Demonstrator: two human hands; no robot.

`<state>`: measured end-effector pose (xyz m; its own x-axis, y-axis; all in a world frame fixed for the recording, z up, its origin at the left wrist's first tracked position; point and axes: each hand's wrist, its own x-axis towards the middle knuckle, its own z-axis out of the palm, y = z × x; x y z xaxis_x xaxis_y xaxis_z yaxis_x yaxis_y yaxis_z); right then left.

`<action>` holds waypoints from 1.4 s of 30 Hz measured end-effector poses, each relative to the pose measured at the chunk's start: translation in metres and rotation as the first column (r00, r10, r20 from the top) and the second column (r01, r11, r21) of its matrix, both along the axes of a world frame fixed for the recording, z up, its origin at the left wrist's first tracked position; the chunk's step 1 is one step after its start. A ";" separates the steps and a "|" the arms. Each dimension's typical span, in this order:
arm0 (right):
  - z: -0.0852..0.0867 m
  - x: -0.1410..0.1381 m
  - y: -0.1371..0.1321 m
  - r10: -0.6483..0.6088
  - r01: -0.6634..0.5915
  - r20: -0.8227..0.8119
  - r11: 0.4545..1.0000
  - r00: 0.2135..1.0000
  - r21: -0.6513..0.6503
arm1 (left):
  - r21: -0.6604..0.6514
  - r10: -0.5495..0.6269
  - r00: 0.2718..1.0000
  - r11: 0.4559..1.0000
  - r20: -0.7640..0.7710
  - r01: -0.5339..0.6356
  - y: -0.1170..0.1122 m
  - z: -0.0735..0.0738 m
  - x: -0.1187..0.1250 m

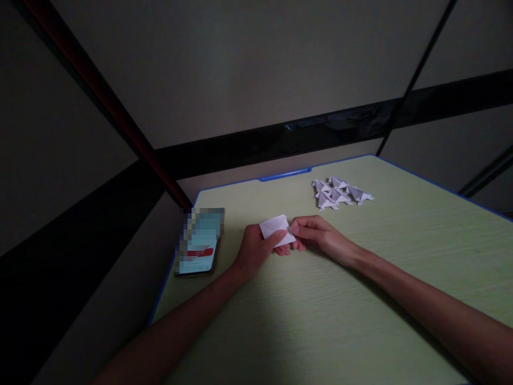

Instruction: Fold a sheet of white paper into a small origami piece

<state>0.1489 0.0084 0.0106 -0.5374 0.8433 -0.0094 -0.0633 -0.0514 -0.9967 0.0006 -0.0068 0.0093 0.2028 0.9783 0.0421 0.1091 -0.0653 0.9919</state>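
A small folded white paper (274, 229) is held above the table, creased and layered at its upper right corner. My left hand (258, 245) grips it from the left, thumb flat on top and fingers underneath. At the paper's right edge, my right hand (315, 233) pinches with thumb and index finger; the fingertips touch the edge there. Behind my right hand, several folded white paper figures (339, 191) with pointed legs lie grouped on the table.
The pale green table (401, 230) has a blue edge and a blue handle-like strip (285, 175) at the back. A phone (200, 246) with its screen lit, partly pixelated, lies at the left. Cabinet panels with a black band (256, 143) rise behind the table.
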 end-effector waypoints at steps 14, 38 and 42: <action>0.003 -0.004 -0.011 -0.074 0.023 0.151 0.949 0.986 0.316 | -0.050 -0.108 0.992 0.992 0.064 0.111 0.004 -0.005 -0.002; 0.002 0.003 -0.004 0.048 -0.068 0.075 0.955 0.996 0.290 | -0.025 -0.111 0.972 0.993 0.206 0.119 0.006 -0.015 -0.003; 0.002 0.004 -0.004 -0.030 -0.008 0.118 0.951 0.993 0.308 | -0.012 -0.071 0.962 0.997 0.264 0.077 0.007 -0.016 -0.004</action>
